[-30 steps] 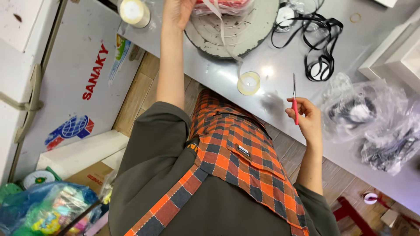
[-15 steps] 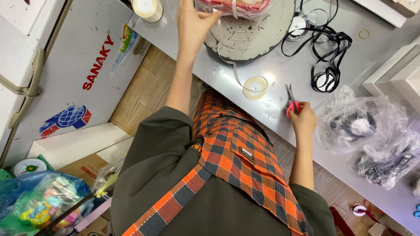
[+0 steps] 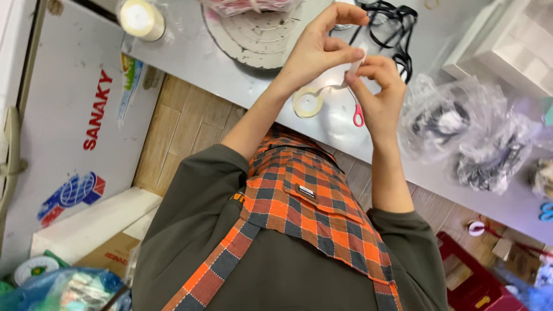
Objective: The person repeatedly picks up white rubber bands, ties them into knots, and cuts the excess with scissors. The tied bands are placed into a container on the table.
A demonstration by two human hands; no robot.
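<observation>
Change since earlier: both hands have come together above the counter edge; half a second ago the left hand was up on the round stand and the right hand sat apart by the bags.
Left hand (image 3: 314, 49): raised over the grey counter (image 3: 190, 60), thumb and forefinger pinched on the end of a clear tape strip (image 3: 356, 62), the other fingers curled loosely above.
Right hand (image 3: 380, 95): just beside the left, fingertips closed on the same strip from below; pink-handled scissors (image 3: 358, 115) hang from it, one loop showing under the palm.
Tape roll (image 3: 308, 102): small pale ring lying flat on the counter beneath the hands, the strip running up from it to the pinch.
Arms: both forearms reach forward from the chest, the left bare from the elbow, the right rising steeply; they meet at the strip.
Round stand (image 3: 256, 37): grey disc beyond the left hand, a pink-and-white wrapped item (image 3: 247, 6) on top at the frame edge.
Black cords (image 3: 394, 26): tangled behind the hands, partly hidden by the fingers.
Clear bags (image 3: 461, 126): crumpled plastic with dark contents, near the right hand.
Second tape roll (image 3: 141, 18): larger cream roll, well apart at the counter's far left.
Clothing: orange plaid apron (image 3: 305, 201) over a dark olive top fills the lower view.
</observation>
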